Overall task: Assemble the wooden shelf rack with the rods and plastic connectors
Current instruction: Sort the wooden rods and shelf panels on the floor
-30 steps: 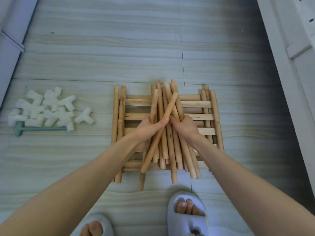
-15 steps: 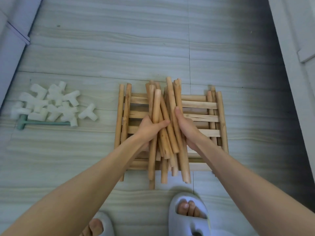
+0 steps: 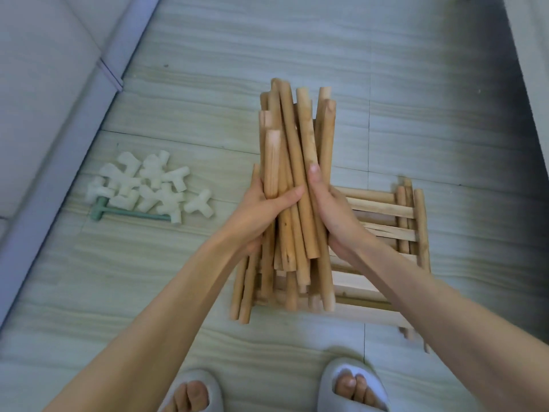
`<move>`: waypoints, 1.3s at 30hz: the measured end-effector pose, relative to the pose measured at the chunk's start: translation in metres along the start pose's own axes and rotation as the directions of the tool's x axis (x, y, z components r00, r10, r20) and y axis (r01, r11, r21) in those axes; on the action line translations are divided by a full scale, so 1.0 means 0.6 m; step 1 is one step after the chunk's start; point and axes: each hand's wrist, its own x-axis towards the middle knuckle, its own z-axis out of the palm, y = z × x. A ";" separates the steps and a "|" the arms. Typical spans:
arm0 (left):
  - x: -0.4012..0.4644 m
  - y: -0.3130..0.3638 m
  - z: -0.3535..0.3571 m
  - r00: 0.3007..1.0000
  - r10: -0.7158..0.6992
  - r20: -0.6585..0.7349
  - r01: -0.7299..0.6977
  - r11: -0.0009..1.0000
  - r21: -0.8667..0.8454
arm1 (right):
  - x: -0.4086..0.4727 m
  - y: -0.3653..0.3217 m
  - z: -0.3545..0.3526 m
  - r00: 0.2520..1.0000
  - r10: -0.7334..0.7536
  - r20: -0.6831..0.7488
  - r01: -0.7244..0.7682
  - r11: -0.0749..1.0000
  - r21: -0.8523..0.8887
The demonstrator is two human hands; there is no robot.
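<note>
A bundle of wooden rods is lifted off the floor, its far ends fanned out. My left hand grips the bundle from the left with fingers wrapped across the front. My right hand clamps it from the right, thumb lying along a rod. Under and to the right of the bundle lie stacked slatted wooden shelf panels on the floor. A pile of white plastic T-shaped connectors sits on the floor to the left.
A pale green mallet lies under the connector pile. A grey sofa edge runs along the left, and white furniture borders the right. My two slippered feet stand at the near edge of the tiled floor.
Both hands gathered the loose rods into one bundle and raised it off the shelf panels. The view shifted right, so panels and connectors sit further right in the frame.
</note>
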 end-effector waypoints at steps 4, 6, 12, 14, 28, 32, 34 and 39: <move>-0.027 0.066 -0.062 0.984 0.169 -0.062 -0.168 0.986 0.010 | 0.010 -0.062 0.096 0.989 -0.138 0.061 0.142 0.987 -0.071; -0.038 0.086 -0.105 0.967 0.230 -0.106 -0.229 0.973 0.029 | 0.016 -0.080 0.150 0.978 -0.179 0.104 0.190 0.976 -0.102; -0.070 0.065 -0.234 0.923 0.325 -0.205 -0.317 0.946 0.075 | 0.024 -0.057 0.269 0.934 -0.222 0.281 0.264 0.957 -0.123; -0.076 0.036 -0.261 0.916 0.326 -0.234 -0.311 0.945 0.096 | 0.024 -0.032 0.284 0.920 -0.201 0.337 0.255 0.959 -0.124; -0.056 -0.041 -0.304 0.903 0.341 -0.260 -0.286 0.931 0.225 | 0.040 0.016 0.250 0.828 -0.117 0.548 0.305 0.915 -0.264; -0.059 -0.052 -0.307 0.908 0.355 -0.221 -0.297 0.920 0.257 | 0.041 0.008 0.238 0.828 -0.139 0.544 0.373 0.861 -0.347; -0.065 -0.050 -0.304 0.912 0.364 -0.188 -0.304 0.910 0.281 | 0.039 0.004 0.233 0.817 -0.135 0.561 0.396 0.838 -0.375; -0.071 -0.053 -0.298 0.922 0.359 -0.144 -0.298 0.897 0.327 | 0.029 -0.002 0.230 0.790 -0.145 0.595 0.433 0.820 -0.374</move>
